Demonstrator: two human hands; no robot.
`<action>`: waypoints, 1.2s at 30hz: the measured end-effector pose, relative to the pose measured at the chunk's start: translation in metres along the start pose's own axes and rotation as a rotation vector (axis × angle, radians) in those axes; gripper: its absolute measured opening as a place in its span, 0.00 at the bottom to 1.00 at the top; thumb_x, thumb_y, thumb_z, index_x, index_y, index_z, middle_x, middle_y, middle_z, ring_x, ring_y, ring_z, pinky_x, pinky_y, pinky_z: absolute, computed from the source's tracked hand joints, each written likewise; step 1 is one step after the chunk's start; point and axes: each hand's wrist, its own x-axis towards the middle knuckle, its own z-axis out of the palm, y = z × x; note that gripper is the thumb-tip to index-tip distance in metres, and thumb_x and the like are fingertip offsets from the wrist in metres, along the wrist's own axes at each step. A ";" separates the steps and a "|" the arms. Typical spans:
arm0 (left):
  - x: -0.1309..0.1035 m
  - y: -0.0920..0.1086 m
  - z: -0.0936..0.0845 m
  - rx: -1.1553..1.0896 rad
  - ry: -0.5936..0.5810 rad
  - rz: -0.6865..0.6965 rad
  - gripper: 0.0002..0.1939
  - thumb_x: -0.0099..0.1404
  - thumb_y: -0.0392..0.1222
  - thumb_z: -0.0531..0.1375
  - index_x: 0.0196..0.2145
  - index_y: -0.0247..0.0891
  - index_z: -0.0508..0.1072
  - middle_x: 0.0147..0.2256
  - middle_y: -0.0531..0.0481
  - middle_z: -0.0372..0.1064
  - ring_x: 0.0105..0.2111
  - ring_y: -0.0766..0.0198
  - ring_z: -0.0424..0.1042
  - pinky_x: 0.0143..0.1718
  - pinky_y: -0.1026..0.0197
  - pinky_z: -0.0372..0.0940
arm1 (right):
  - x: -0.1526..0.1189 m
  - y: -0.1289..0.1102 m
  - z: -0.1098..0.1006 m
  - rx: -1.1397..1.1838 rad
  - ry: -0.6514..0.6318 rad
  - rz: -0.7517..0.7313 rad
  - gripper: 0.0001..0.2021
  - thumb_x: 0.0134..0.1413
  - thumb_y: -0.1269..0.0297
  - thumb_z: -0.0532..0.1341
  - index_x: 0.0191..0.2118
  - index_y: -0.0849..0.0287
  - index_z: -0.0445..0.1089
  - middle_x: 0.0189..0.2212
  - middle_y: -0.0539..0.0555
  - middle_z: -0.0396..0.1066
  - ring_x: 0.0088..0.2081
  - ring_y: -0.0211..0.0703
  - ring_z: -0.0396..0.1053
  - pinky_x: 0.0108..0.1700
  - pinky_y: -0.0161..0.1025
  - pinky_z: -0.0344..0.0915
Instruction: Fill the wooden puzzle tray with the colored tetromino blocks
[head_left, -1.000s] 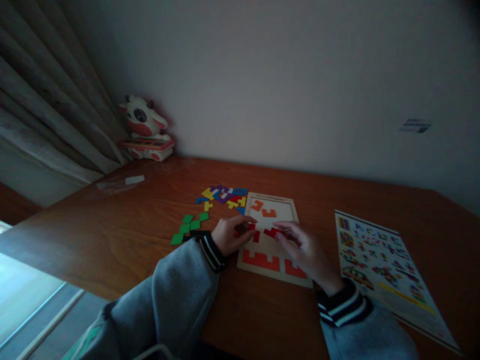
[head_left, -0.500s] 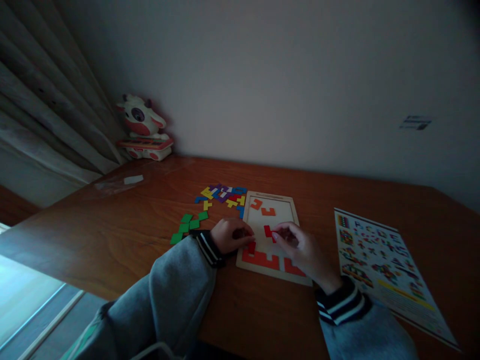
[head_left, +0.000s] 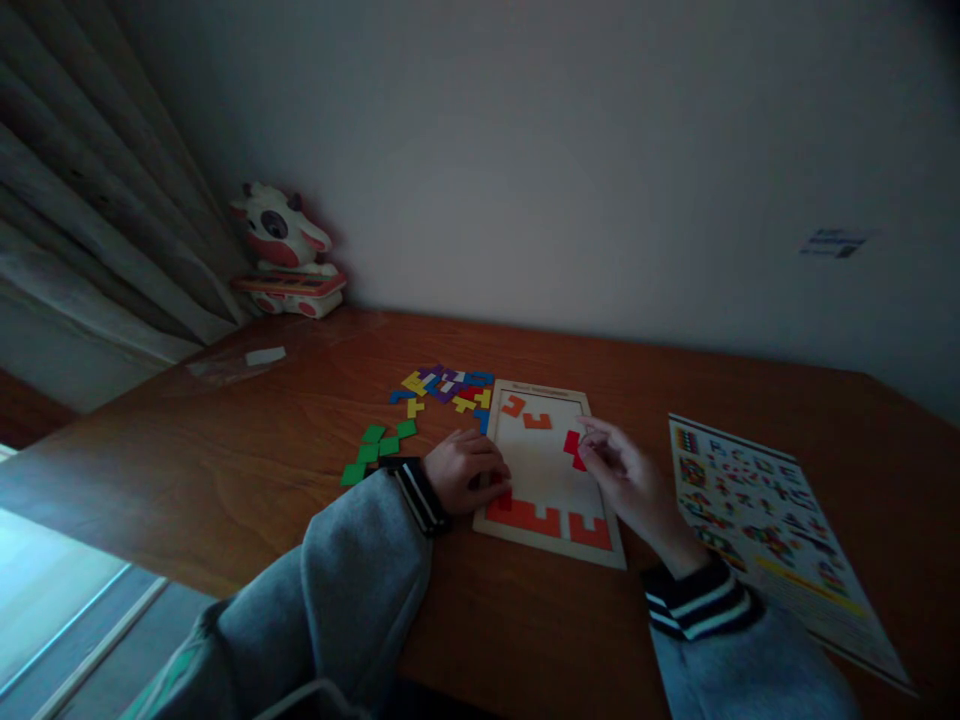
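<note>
A wooden puzzle board (head_left: 525, 465) with a white bed lies flat on the table. My left hand (head_left: 465, 470) rests over its left edge, fingers curled and the tips on a red puzzle piece (head_left: 505, 499) that they partly cover. Near the board's right rim, my right hand (head_left: 622, 475) pinches a second red puzzle piece (head_left: 573, 448) at its right side. Orange-red pieces (head_left: 529, 519) line the near end of the bed, and another notched one (head_left: 589, 531) sits at the near right. Two orange pieces (head_left: 537, 421) lie loose toward the far end.
Green pieces (head_left: 388, 447) lie left of the board, and a pile of mixed-colour pieces (head_left: 450, 385) is beyond them. A printed pattern sheet (head_left: 772, 530) lies to the right. At the back left stands a cow-shaped toy keyboard (head_left: 292, 285) near some clear plastic wrap (head_left: 225, 372).
My right hand has shifted right and slightly away from me, taking its red piece from the middle of the board to near the right rim. My left hand has settled lower over its red piece.
</note>
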 end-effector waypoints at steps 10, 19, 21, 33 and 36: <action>0.000 0.019 -0.008 -0.048 -0.080 0.259 0.11 0.66 0.44 0.60 0.44 0.43 0.78 0.44 0.48 0.78 0.47 0.57 0.72 0.52 0.53 0.62 | 0.004 0.007 -0.003 0.193 -0.045 0.189 0.16 0.51 0.51 0.66 0.41 0.56 0.75 0.41 0.56 0.77 0.43 0.48 0.74 0.47 0.47 0.69; 0.000 0.020 -0.008 -0.077 -0.057 0.254 0.12 0.65 0.44 0.60 0.44 0.41 0.77 0.42 0.46 0.79 0.43 0.59 0.75 0.49 0.54 0.65 | 0.006 0.005 -0.002 0.499 0.032 0.237 0.10 0.47 0.55 0.68 0.33 0.54 0.75 0.45 0.57 0.78 0.49 0.52 0.73 0.45 0.47 0.70; 0.000 0.021 -0.009 -0.068 -0.065 0.255 0.14 0.65 0.45 0.60 0.47 0.41 0.76 0.44 0.45 0.78 0.45 0.57 0.74 0.50 0.54 0.65 | 0.007 0.002 -0.003 0.564 0.054 0.251 0.09 0.47 0.56 0.69 0.32 0.54 0.75 0.42 0.57 0.79 0.47 0.52 0.74 0.44 0.46 0.71; 0.002 0.028 -0.006 -0.226 -0.150 0.337 0.10 0.65 0.40 0.60 0.43 0.40 0.78 0.43 0.44 0.78 0.47 0.58 0.76 0.52 0.56 0.70 | 0.009 0.003 -0.001 0.527 0.162 0.207 0.17 0.41 0.53 0.73 0.37 0.54 0.76 0.37 0.54 0.79 0.40 0.48 0.76 0.44 0.47 0.73; 0.002 0.027 -0.006 -0.233 -0.140 0.324 0.10 0.64 0.41 0.61 0.43 0.40 0.78 0.43 0.44 0.78 0.47 0.57 0.76 0.52 0.55 0.70 | 0.009 0.001 -0.003 0.550 0.191 0.128 0.14 0.46 0.52 0.71 0.39 0.51 0.76 0.39 0.53 0.78 0.41 0.46 0.75 0.43 0.45 0.72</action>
